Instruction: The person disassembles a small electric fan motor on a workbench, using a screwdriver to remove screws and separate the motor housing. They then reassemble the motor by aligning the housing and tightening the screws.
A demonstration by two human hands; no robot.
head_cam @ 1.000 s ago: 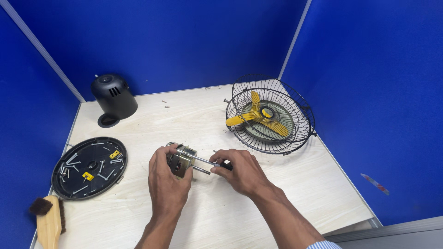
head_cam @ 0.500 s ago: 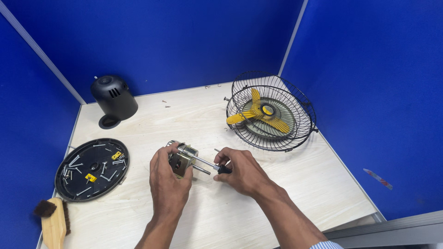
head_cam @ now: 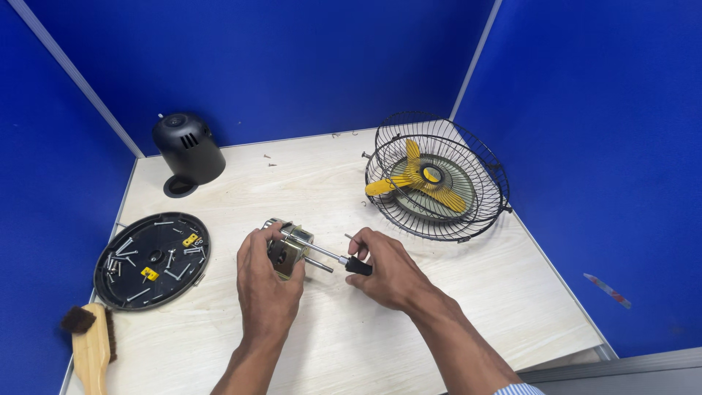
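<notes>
A small metal fan motor (head_cam: pixel 290 249) is gripped by the left hand (head_cam: pixel 265 281) just above the worktop (head_cam: pixel 344 336), while a screwdriver (head_cam: pixel 330 257) is pinched in the closed right hand (head_cam: pixel 386 272), its tip set against the motor. Compared with a second ago, the screwdriver has been drawn slightly back and angled lower, so the fastening is judged to be under way. Left of the hands lie a black round cover (head_cam: pixel 152 260) holding screws and a brush (head_cam: pixel 89 344); beyond them stand a black housing (head_cam: pixel 187 150) and a wire cage with a yellow blade (head_cam: pixel 433 175).
</notes>
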